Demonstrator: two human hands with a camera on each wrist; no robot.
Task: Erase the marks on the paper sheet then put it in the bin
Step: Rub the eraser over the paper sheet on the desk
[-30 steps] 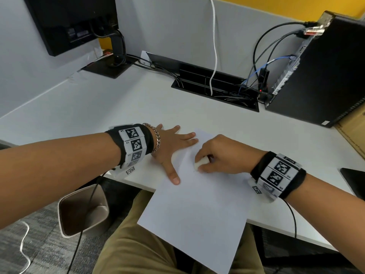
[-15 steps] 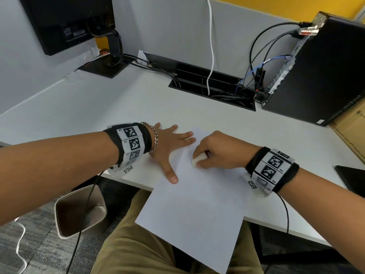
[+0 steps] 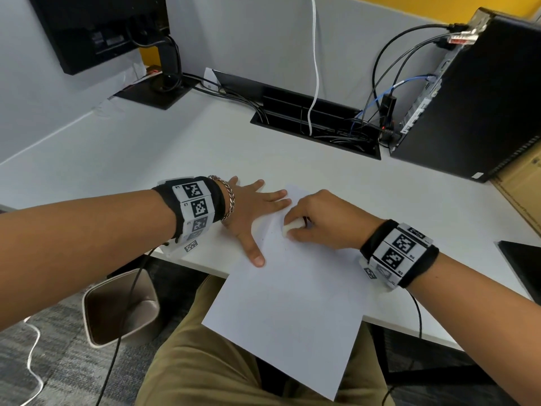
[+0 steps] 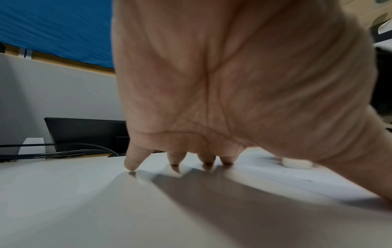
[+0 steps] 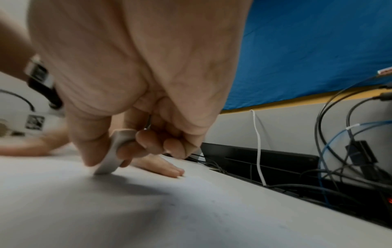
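A white paper sheet (image 3: 289,300) lies on the white desk (image 3: 146,159), its near half hanging over the front edge above my lap. My left hand (image 3: 257,209) lies flat, fingers spread, pressing the sheet's left edge; its fingertips (image 4: 131,165) touch the surface. My right hand (image 3: 319,221) pinches a white eraser (image 3: 289,228) between thumb and fingers, its lower edge against the paper (image 5: 148,209); the eraser (image 5: 112,154) is tilted. Faint small marks (image 3: 273,238) show near the eraser. A grey bin (image 3: 120,309) stands on the floor to the left, below the desk.
A black computer tower (image 3: 474,98) with cables stands at the back right. A cable tray (image 3: 316,124) is sunk into the desk behind the paper. A monitor on a stand (image 3: 117,33) is at the back left. A dark flat object (image 3: 524,265) lies at the right edge.
My right hand with the eraser has shifted slightly on the paper, a small rubbing motion. The left hand stays pressed flat on the sheet.
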